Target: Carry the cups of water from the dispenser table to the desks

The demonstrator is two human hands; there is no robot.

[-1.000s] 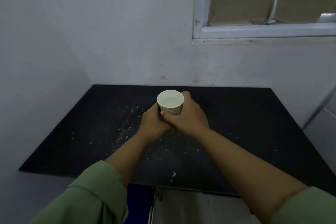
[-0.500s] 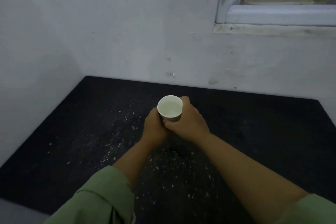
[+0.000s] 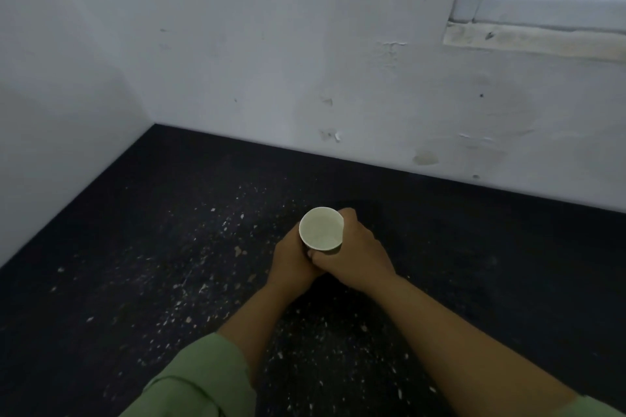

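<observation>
A small white paper cup (image 3: 321,228) holding water is upright in the middle of the view, over a black desk top (image 3: 135,264) speckled with white flecks. My left hand (image 3: 292,259) wraps its left side and my right hand (image 3: 355,252) wraps its right side and front, with the fingers of both meeting below the rim. The cup's base is hidden by my hands, so I cannot tell whether it touches the desk.
The desk sits in a corner, with a white wall (image 3: 271,61) behind it and another on the left. A window frame and sill (image 3: 535,30) are at the upper right. Green sleeves (image 3: 200,382) cover my forearms near the bottom edge.
The view has closed in on the desk and tilted down. Both hands keep the same hold on the cup, which now sits lower over the desk top.
</observation>
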